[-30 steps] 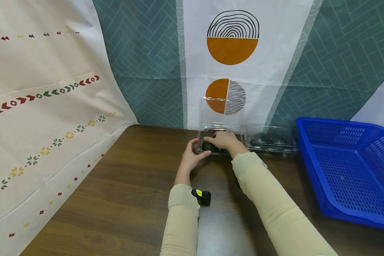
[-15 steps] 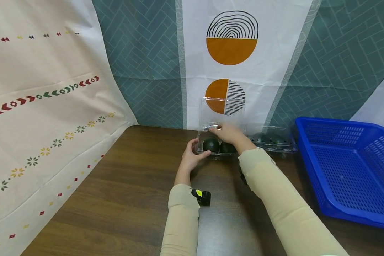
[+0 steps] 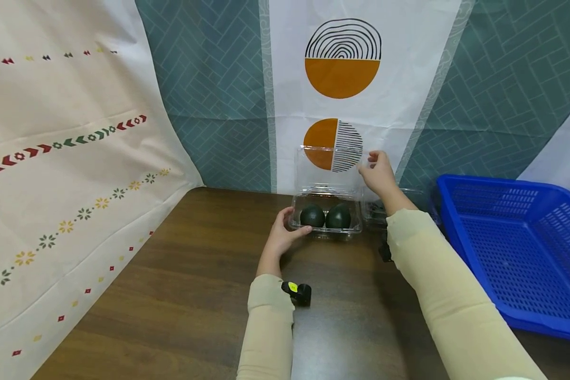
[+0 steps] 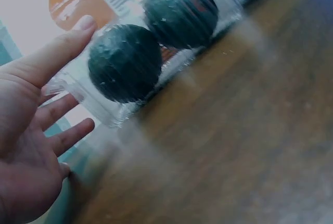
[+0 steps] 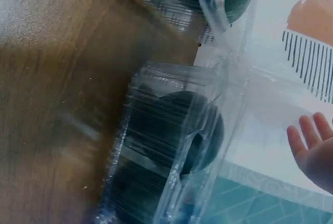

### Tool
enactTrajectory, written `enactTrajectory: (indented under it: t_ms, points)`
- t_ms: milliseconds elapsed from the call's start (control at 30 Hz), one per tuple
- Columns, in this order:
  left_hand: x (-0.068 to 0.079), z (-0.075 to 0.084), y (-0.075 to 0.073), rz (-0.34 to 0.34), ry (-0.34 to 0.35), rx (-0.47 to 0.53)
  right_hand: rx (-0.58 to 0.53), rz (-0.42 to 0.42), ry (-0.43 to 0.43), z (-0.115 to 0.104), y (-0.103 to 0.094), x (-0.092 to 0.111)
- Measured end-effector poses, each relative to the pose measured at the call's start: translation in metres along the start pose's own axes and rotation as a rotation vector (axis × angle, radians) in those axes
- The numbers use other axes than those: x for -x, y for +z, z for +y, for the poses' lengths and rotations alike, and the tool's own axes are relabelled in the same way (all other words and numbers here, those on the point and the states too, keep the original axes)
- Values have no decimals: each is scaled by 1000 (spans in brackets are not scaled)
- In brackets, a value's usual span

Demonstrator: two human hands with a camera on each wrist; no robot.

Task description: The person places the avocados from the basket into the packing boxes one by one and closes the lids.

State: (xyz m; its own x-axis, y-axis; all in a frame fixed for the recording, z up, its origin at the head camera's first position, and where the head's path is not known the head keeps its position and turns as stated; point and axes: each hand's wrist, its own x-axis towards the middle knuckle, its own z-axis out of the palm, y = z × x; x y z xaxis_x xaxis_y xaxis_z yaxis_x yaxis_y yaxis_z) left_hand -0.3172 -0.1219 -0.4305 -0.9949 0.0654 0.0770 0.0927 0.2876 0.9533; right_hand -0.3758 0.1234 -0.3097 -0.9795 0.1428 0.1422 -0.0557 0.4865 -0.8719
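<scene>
A clear plastic clamshell container (image 3: 356, 228) stands at the back of the table, its lid (image 3: 312, 177) raised against the cloth. Inside it a dark green avocado (image 3: 312, 216) sits on the left, beside a second avocado (image 3: 338, 217). My left hand (image 3: 279, 240) holds the container's left end; in the left wrist view the thumb (image 4: 67, 47) lies along the near corner, with the other fingers lower at that end. My right hand (image 3: 380, 173) is raised just right of the lid, fingers loosely bent and holding nothing.
A second clear clamshell (image 3: 425, 203) with dark green avocados, lid down, stands to the right, partly behind my right forearm. Farther right is a blue plastic basket (image 3: 470, 253). A patterned cloth (image 3: 218, 132) hangs behind the wooden table (image 3: 190, 274).
My right hand has lifted out of the container and moved right and up, past the lid, bringing both avocados into view. My left hand stays on the container's left end.
</scene>
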Motion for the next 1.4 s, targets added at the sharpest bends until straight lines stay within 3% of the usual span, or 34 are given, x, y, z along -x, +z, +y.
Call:
enactTrajectory:
  t_ms: [233, 433, 633, 867, 1033, 1167, 1267, 1333, 1400]
  points:
    - [-2, -2, -4, -42, 11, 37, -104, -70, -2, 5, 2, -6]
    - [-2, -1, -7, -52, 10, 42, -180, -1, -49, -3, 1, 0]
    - [1, 4, -14, -57, -1, 22, -16, 37, -98, -7, -6, 34]
    - [1, 10, -18, 8, -97, 107, 295, -113, -65, 10, -6, 73]
    - [1, 11, -15, 18, -188, 168, 351, -175, -25, 29, 1, 87]
    - [3, 8, -15, -15, -236, 177, 336, -147, 52, 41, 7, 95]
    - [3, 8, -14, -37, -249, 191, 294, -202, 148, 49, 7, 98]
    - [3, 9, -15, -51, -263, 205, 182, -294, 222, 57, 8, 98]
    - [3, 10, -15, -64, -281, 211, 4, -387, 292, 66, 12, 98]
